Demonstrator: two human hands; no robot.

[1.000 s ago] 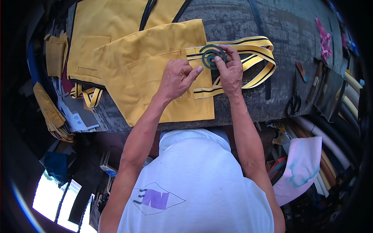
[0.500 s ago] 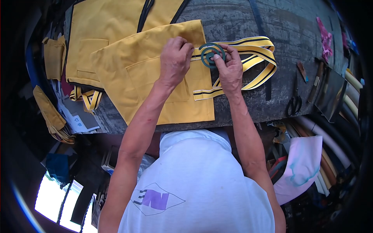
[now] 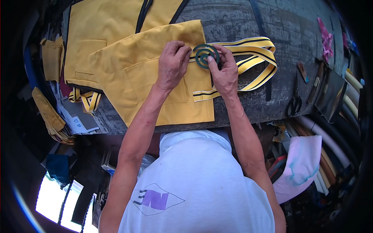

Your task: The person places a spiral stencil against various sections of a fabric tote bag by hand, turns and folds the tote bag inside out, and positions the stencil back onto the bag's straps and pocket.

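A dark green mosquito coil [image 3: 199,63] is pinched between the thumb and fingers of my right hand [image 3: 226,73]. Close by on its left, my left hand [image 3: 171,66] has its fingers curled together above the yellow cloth; what they hold, if anything, is hidden. Under both hands lies a yellow cloth piece [image 3: 155,110] with a sewn pocket, resembling an apron. Yellow webbing straps [image 3: 268,75] with black stripes and white edges loop off its right side, and one loose strap end [image 3: 199,96] rests on the cloth below my right hand.
A second yellow piece [image 3: 112,19] with black edging lies behind. Black scissors [image 3: 294,105], a hammer [image 3: 318,79] and a pink cloth strip [image 3: 324,37] are on the right of the dark worktable [image 3: 233,23]. Rolled material [image 3: 330,143] stands below it at right.
My right hand has moved a little left with the mosquito coil, nearer my left hand. My left hand has shifted slightly left and down. The cloth's left side has slid slightly left.
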